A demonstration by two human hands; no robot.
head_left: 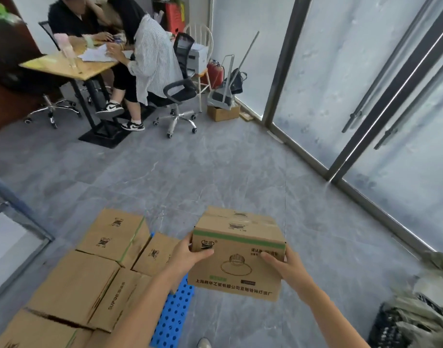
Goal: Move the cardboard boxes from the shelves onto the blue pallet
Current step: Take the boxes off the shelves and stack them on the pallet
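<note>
Left hand [190, 254]: yours, fingers curled round the box's left near corner.
Right hand [283, 267]: yours, clamped on its right edge, fingers across the front.
Held box [238, 262]: lower centre, in the air; brown corrugated card, taped top, green band, lamp line drawing, Chinese print along the bottom.
Blue pallet [174, 315]: bottom centre; plastic, dotted with round holes.
Stacked boxes [90, 280]: lower left, on the pallet; same brown card, one side reads "SUPOR".
Floor [190, 172]: grey marbled tiles.

SUPOR on stacked box [113, 298], Chinese company line on held box [236, 264]
</note>
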